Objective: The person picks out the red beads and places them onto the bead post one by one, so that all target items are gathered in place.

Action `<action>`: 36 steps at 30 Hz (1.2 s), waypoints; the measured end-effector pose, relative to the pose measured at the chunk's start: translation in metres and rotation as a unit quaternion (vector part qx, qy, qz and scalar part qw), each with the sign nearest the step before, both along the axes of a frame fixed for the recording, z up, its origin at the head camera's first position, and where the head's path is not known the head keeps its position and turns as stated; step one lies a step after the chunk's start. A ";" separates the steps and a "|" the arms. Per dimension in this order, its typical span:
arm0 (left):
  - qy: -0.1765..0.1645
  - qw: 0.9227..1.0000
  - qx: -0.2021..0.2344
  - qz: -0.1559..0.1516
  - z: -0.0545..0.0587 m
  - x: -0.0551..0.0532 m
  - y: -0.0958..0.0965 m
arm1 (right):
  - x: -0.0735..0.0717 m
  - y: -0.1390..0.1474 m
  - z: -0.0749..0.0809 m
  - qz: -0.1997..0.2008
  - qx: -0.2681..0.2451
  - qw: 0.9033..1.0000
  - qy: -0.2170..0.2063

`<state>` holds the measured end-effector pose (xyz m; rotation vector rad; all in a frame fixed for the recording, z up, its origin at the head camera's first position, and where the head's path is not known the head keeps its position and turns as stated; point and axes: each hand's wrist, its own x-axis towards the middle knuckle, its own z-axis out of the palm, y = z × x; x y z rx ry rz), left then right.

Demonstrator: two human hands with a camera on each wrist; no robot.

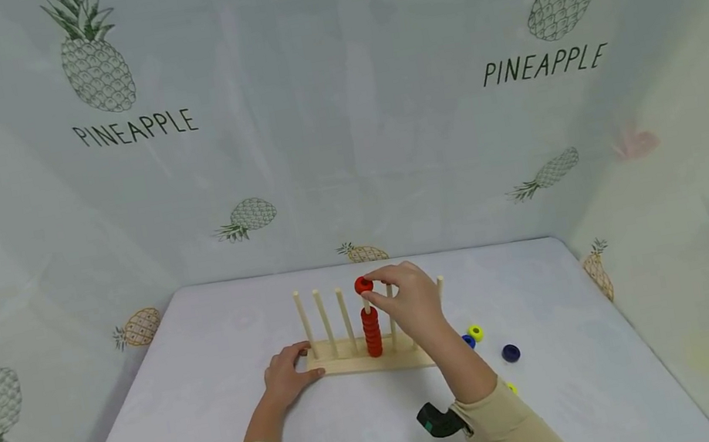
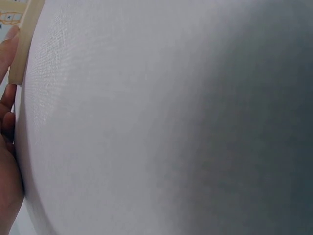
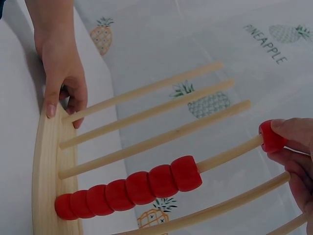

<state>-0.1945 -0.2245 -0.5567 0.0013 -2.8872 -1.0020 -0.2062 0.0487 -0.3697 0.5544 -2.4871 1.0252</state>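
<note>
A wooden peg rack (image 1: 350, 364) with several upright pegs stands on the table. One peg carries a stack of red beads (image 3: 142, 187) that reaches partway up from the base. My right hand (image 1: 413, 301) pinches a single red bead (image 3: 272, 136) at the top of that same peg, apart from the stack. In the right wrist view the peg's tip meets this bead; how far it has gone in is hidden. My left hand (image 1: 287, 377) grips the left end of the rack's base, thumb at the front and fingers behind.
Right of the rack lie loose beads: a yellow bead (image 1: 476, 333), a blue bead (image 1: 469, 341) and a dark blue bead (image 1: 510, 353). Another yellow bead (image 1: 512, 388) is partly covered by the right forearm. A pineapple-print curtain (image 1: 340, 137) hangs behind the white table (image 1: 363, 438).
</note>
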 end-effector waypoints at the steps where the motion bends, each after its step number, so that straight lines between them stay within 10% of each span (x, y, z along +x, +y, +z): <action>1: 0.000 1.000 -0.001 0.001 -0.001 0.000 0.000 | 0.000 0.000 0.000 0.000 0.003 1.000 -0.003; 36: -0.007 1.000 0.006 0.002 0.007 0.002 0.004 | -0.007 0.002 0.022 0.007 0.105 0.989 -0.101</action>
